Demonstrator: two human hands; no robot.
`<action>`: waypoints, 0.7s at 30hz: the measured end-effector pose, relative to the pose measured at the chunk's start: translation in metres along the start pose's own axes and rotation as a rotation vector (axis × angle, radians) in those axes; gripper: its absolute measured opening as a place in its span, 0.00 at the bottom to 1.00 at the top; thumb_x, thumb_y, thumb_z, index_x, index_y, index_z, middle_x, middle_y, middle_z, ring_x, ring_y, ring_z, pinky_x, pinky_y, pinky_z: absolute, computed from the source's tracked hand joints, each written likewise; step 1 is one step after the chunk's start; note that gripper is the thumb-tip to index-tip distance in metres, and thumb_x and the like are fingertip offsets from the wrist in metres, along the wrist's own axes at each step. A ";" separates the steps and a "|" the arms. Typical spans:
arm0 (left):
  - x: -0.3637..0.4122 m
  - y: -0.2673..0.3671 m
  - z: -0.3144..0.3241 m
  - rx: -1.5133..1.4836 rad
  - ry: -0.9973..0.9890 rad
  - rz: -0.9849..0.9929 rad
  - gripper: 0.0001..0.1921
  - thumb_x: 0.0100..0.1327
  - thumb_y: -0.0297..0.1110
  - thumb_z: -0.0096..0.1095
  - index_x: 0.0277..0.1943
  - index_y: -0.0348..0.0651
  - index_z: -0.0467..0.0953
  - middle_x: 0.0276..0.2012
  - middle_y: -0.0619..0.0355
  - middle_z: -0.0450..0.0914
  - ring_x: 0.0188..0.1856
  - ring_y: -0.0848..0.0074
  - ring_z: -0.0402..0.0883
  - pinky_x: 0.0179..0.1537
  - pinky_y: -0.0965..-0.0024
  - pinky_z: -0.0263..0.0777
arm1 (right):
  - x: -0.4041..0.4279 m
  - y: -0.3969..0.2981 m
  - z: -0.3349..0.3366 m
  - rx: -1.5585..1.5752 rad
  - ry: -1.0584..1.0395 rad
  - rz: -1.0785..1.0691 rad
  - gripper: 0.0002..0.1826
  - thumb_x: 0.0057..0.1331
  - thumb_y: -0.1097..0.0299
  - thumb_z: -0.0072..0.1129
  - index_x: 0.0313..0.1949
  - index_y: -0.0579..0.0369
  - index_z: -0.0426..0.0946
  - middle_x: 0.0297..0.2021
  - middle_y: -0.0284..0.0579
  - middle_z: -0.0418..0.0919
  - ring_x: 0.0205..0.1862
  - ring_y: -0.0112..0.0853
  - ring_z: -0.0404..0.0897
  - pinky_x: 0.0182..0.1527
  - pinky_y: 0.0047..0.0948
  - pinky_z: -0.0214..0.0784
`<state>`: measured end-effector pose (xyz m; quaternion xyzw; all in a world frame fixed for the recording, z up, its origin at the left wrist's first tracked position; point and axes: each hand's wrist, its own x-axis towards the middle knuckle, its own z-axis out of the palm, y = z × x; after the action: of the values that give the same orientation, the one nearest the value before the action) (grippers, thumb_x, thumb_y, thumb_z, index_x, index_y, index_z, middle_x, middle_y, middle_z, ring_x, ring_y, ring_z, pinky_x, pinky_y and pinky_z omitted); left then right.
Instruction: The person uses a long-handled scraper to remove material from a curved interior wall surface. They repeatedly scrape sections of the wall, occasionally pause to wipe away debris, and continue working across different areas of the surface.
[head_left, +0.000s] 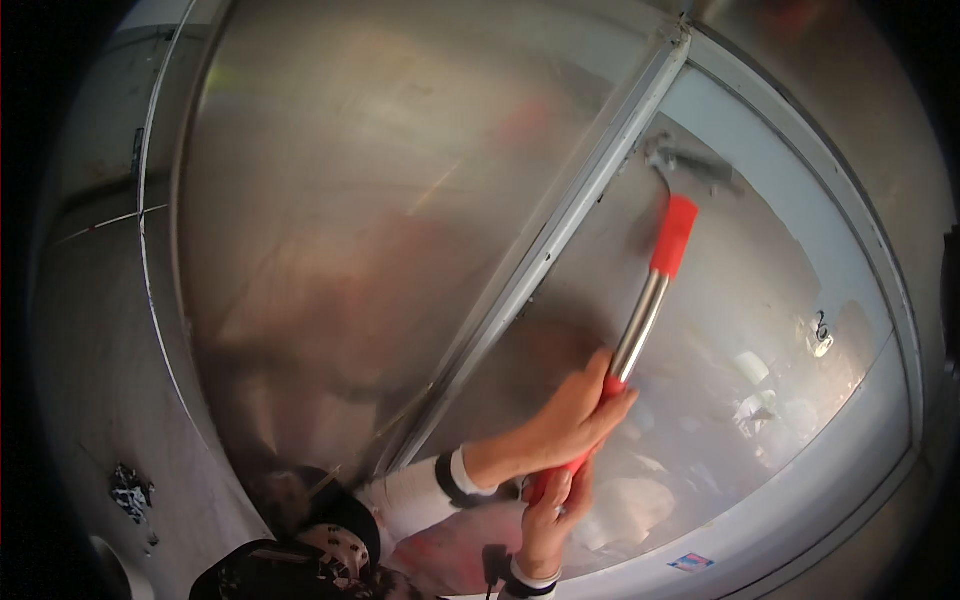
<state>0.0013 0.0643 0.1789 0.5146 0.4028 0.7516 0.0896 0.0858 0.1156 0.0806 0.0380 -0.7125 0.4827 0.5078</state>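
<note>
Both my hands grip a long-handled scraper with red grips and a bright metal shaft (639, 326). My left hand (574, 420) is higher, around the upper part of the lower red grip. Just below it my right hand (556, 517) closes around the same grip, a ring on one finger. The wide dark scraper head (694, 166) appears to rest against a shiny, reflective panel (697, 322), near its upper corner; its exact contact is blurred. A pale blue-grey band (769, 176) runs along the panel's top and right side. Small bits of residue (660, 146) show by the head.
A raised metal strip (547, 259) divides this panel from a large metal sheet (337, 225) with blurred reflections. A frame (847, 165) borders the panel on the right. A small sticker (690, 562) is on the lower border. Crumpled dark-and-silver scrap (131, 493) lies at lower left.
</note>
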 end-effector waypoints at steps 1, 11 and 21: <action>-0.004 -0.013 0.009 0.029 -0.014 -0.024 0.11 0.71 0.28 0.50 0.52 0.37 0.62 0.26 0.59 0.71 0.21 0.81 0.72 0.23 0.75 0.68 | -0.008 0.013 -0.011 -0.042 0.040 0.038 0.29 0.75 0.53 0.43 0.65 0.64 0.60 0.23 0.35 0.70 0.19 0.20 0.65 0.21 0.20 0.55; -0.038 -0.033 0.037 -0.236 0.023 -0.050 0.11 0.71 0.25 0.47 0.52 0.38 0.58 0.30 0.59 0.69 0.24 0.82 0.70 0.25 0.75 0.68 | -0.040 -0.005 -0.059 -0.163 -0.061 0.088 0.46 0.70 0.37 0.45 0.73 0.62 0.47 0.30 0.34 0.73 0.23 0.15 0.63 0.23 0.17 0.53; -0.033 -0.020 0.033 -0.258 -0.027 -0.058 0.10 0.72 0.26 0.47 0.52 0.38 0.58 0.27 0.59 0.69 0.22 0.81 0.71 0.25 0.74 0.69 | -0.045 -0.002 -0.057 -0.205 -0.031 0.123 0.43 0.72 0.43 0.46 0.73 0.61 0.46 0.24 0.27 0.66 0.21 0.15 0.61 0.23 0.17 0.51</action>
<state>0.0389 0.0764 0.1463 0.4969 0.3165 0.7873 0.1820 0.1472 0.1363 0.0489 -0.0503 -0.7670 0.4369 0.4673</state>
